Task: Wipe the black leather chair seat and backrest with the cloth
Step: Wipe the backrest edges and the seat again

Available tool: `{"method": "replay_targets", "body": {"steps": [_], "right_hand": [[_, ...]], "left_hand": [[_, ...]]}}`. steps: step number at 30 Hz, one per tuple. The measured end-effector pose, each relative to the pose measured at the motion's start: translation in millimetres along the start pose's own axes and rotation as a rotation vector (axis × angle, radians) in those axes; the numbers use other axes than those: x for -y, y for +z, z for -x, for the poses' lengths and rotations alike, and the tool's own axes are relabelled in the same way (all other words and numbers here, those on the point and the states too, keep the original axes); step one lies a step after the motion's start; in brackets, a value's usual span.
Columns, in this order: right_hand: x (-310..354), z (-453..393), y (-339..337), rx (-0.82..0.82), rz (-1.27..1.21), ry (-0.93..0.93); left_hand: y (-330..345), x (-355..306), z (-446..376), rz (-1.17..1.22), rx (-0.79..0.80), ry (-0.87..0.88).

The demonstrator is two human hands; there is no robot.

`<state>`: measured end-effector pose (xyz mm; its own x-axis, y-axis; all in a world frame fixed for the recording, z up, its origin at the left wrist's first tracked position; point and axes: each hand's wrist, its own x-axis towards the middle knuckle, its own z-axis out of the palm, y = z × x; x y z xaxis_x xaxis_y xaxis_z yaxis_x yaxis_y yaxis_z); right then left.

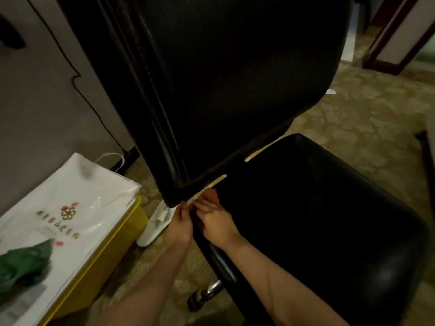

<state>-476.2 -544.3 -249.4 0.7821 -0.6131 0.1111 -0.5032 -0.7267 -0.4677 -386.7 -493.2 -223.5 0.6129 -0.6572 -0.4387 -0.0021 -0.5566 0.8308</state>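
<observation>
Both your hands meet at the rear left corner of the seat [317, 220], right under the bottom corner of the backrest [235, 78]. Your left hand [182, 225] has its fingers curled, tips pinching something pale at the gap; your right hand [215, 223] lies just beside it, fingers bent toward the same spot. What looks like the cloth [190, 203] shows only as a thin light strip ahead of your fingertips, so I cannot tell how much of it you hold.

It should be light and limp, likely to bunch; gather it into a flat pad under your fingers. The leather looks smooth and glossy, probably slippery, padded yet firm. The chair appears to roll on casters, so steady the backrest edge above your fingers while you press.
</observation>
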Motion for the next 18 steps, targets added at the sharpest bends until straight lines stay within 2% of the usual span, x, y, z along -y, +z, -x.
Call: {"method": "replay_targets", "body": {"steps": [2,4,5,8,9,10,11,14,16,18], "right_hand": [[-12.6,14.0,-7.0,0.03,0.054,-0.21],[-53.2,8.4,-24.4,0.074,0.152,-0.277],[-75.1,-1.5,-32.8,0.052,0.21,-0.201],[-112.7,-32.7,-34.8,-0.041,0.295,0.305],[-103.8,-40.8,-28.6,-0.051,0.287,0.401],[-88.4,-46.5,-21.7,-0.052,0.245,0.405],[-69.2,-47.5,-15.8,-0.033,0.201,0.347],[-14.0,-19.2,-3.4,0.044,0.105,0.012],[-11.1,2.8,0.6,0.108,0.072,-0.212],[-32.0,9.2,-4.7,0.075,0.194,-0.356]], "left_hand": [[0.3,-1.4,-0.1,0.038,-0.007,-0.027],[-3.4,3.0,-1.8,0.09,-0.008,-0.044],[-5.8,5.7,-2.6,0.121,0.0,-0.052],[-13.9,13.9,-1.6,0.222,0.028,-0.083],[-16.9,15.2,-0.7,0.258,0.033,-0.105],[-19.9,16.2,-0.1,0.286,0.037,-0.134],[-22.2,16.5,0.4,0.302,0.039,-0.166],[-23.1,14.0,-1.6,0.277,0.032,-0.156],[-19.9,8.0,-2.9,0.232,0.026,-0.122],[-17.0,2.9,-3.6,0.218,0.033,-0.117]]}}
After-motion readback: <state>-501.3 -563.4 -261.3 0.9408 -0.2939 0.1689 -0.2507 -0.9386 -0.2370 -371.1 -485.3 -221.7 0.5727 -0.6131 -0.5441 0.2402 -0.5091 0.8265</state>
